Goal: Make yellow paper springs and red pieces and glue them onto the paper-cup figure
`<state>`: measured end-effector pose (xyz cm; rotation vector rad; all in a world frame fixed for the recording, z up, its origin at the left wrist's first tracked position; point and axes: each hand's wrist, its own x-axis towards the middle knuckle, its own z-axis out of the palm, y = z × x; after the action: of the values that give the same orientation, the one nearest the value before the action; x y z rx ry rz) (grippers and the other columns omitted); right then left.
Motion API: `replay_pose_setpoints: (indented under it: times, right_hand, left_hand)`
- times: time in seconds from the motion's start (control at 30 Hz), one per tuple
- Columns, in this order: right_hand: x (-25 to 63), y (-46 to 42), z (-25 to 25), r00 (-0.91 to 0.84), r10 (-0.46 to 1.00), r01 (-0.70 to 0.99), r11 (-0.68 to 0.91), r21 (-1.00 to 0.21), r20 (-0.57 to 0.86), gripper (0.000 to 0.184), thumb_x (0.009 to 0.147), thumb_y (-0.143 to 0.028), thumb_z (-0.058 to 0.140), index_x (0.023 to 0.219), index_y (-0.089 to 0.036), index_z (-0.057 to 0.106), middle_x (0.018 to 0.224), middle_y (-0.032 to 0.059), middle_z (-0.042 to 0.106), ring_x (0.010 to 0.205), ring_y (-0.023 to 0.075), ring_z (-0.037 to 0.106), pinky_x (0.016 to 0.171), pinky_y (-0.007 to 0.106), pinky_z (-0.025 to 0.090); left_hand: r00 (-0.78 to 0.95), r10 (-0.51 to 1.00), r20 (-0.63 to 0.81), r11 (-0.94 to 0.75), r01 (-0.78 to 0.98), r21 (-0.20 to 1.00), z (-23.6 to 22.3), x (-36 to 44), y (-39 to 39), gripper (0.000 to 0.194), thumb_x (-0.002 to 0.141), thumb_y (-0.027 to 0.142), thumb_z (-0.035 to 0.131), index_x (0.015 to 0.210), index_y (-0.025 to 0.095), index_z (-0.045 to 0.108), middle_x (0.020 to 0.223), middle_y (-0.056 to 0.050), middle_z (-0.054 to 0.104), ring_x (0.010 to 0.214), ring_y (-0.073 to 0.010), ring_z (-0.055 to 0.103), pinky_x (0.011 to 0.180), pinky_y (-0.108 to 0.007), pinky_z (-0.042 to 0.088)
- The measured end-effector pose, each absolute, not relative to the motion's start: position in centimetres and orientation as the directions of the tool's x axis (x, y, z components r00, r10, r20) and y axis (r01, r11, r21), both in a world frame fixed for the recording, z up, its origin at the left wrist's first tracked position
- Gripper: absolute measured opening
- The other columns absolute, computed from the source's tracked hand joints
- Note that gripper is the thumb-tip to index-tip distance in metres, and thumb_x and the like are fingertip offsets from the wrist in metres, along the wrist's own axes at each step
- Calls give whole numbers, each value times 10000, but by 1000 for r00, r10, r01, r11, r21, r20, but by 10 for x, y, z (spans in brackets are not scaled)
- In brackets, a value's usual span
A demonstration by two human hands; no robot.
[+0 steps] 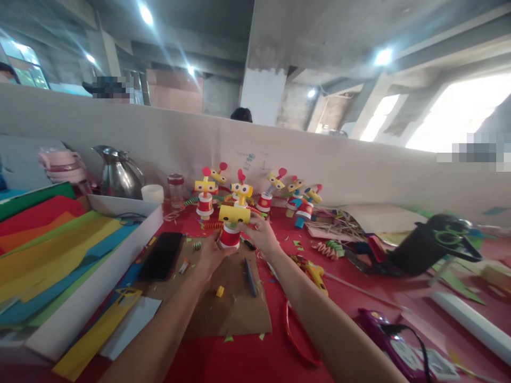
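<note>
Concrete hall (191, 32), red table (223, 361): 1 yellow-headed figure (230, 234) held, 6 more behind

Counts, far to near. Overhead: 5 lit lamps (383, 57). Across upper half of frame: 1 pale partition (179, 133).

Middle of frame: held figure, yellow tube head with 2 eyes, red cup body with white rim, over top edge of 1 brown cardboard sheet (239, 316). Left hand (212, 255) at its lower left, fingers curled around cup base, pressed to it. Right hand (261, 235) at its right side, thumb near neck, other fingers bent; whether pinching, cannot tell.

Just behind: 6 similar figures (205, 203), upright in a loose row, some overlapping.

On cardboard: 1 grey-blue stick (250, 277), 1 small yellow bit (220, 291). Left of these: 1 black phone (162, 256).

Left edge: 1 white box (96, 290), several coloured sheets (51, 250) inside. Upper left, by partition: 1 metal jug (120, 174), 1 white cup (153, 193), 1 clear jar (175, 192), red lid.

Right of center: 1 yellow glue gun (317, 275), 2 loose paper coils (336, 249). Lower right: 1 purple device (371, 322), black cable on top. Bottom, right of middle: 1 red loop (294, 340), partly hidden.
</note>
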<state>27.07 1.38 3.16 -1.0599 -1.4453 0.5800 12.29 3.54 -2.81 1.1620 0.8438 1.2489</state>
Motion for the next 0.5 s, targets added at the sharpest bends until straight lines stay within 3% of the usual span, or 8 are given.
replay_pose_setpoints:
  times: [0.2, 0.5]
  right_hand:
    - [265, 19, 21, 105, 844, 342, 467, -816, 527, 289, 748, -488, 699, 759, -211, 781, 1143, 92, 637, 1043, 251, 616, 915, 359, 489]
    - [264, 17, 25, 134, 821, 252, 513, -820, 555, 297, 778, -440, 672, 984, -239, 746, 1215, 63, 643, 1173, 260, 551, 959, 381, 484]
  left_hand:
    - [198, 966, 164, -127, -189, 974, -39, 116, 37, 599, 534, 238, 832, 1087, 170, 613, 1106, -109, 699, 940, -228, 672, 851, -358, 509]
    - [217, 945, 246, -201, -210, 957, -37, 122, 34, 542, 600, 241, 795, 1101, 185, 599, 1016, -82, 732, 898, -212, 687, 813, -332, 515]
